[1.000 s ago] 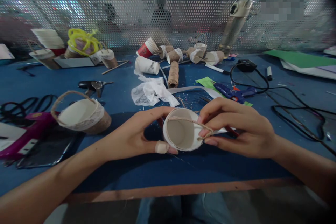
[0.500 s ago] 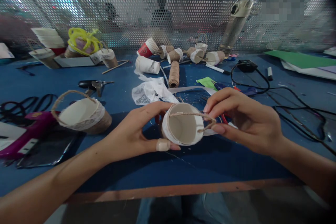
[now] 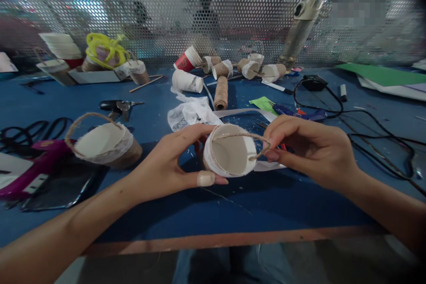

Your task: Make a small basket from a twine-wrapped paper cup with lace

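Note:
A paper cup with white lace round its rim is tilted so its inside faces me. My left hand, a bandage on its thumb, grips the cup by its left side. A twine handle arches over the cup's mouth. My right hand pinches the handle between thumb and fingers at its right bend. To the left stands a similar lace-trimmed cup with its own twine handle. White lace lies heaped behind my hands, beside a spool of twine.
A purple glue gun rests on a dark phone-like slab at left, near keys. Several twine-wrapped cups lie at the back, by a tall bottle. Black cables run along the right. A perforated metal screen stands behind.
The cup has shifted slightly up and to the left. My right thumb and fingers have closed more tightly together on the twine handle.

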{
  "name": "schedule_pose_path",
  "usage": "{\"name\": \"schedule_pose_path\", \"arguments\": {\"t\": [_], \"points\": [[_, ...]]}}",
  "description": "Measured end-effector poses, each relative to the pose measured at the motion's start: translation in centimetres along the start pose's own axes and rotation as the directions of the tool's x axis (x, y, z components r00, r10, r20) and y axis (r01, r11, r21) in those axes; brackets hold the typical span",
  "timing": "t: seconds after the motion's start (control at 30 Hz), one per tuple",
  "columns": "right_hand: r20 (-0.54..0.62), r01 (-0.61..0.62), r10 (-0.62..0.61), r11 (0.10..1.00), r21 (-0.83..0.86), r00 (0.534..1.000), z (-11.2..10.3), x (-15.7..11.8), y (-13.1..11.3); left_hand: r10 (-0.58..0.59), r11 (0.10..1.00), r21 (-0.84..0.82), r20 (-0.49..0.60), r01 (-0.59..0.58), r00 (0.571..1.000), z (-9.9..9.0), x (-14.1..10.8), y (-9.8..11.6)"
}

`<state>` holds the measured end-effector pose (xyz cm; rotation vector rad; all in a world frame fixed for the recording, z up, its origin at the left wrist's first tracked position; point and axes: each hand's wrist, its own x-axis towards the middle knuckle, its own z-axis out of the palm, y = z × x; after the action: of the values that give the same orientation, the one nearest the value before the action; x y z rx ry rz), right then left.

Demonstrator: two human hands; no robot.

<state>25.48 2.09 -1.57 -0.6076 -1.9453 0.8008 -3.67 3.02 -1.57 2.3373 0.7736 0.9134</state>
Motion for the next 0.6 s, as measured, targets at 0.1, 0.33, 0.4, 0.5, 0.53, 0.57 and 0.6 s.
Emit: {"name": "schedule_pose_path", "arguments": {"t": [0.1,0.33,0.4,0.5,0.53,0.57,0.6], "points": [[-0.011,-0.015,0.015,1.0,-0.013,1.0,0.08,-0.03,-0.04,-0.002,1.0,0.024,-0.017,0.003,1.0,0.07,-0.21,-0.26],[0.008,-0.053,0.053,0.998,0.036,0.999,0.19,-0.06,-0.08,-0.004,1.0,0.026,-0.03,0.005,1.0,0.13,-0.15,-0.31],[0.026,-0.032,0.03,0.998,0.061,0.999,0.22,-0.1,-0.02,-0.005,0.999,0.032,-0.026,0.006,1.0,0.1,-0.12,-0.24],[0.028,-0.022,0.021,0.998,0.054,0.999,0.24,-0.15,0.07,0.001,0.999,0.045,-0.017,0.0,1.0,0.01,-0.16,-0.11],[0.023,-0.019,0.018,0.999,0.041,1.0,0.24,-0.16,0.09,0.005,0.999,0.053,-0.014,-0.004,1.0,-0.02,-0.18,-0.06],[0.016,-0.015,0.014,1.0,0.027,1.0,0.23,-0.16,0.09,0.007,0.998,0.064,-0.011,-0.006,1.0,-0.04,-0.19,-0.01],[0.014,-0.007,0.007,1.0,0.015,1.0,0.22,-0.15,0.08,0.01,0.997,0.075,-0.008,-0.009,1.0,-0.06,-0.18,0.05]]}}
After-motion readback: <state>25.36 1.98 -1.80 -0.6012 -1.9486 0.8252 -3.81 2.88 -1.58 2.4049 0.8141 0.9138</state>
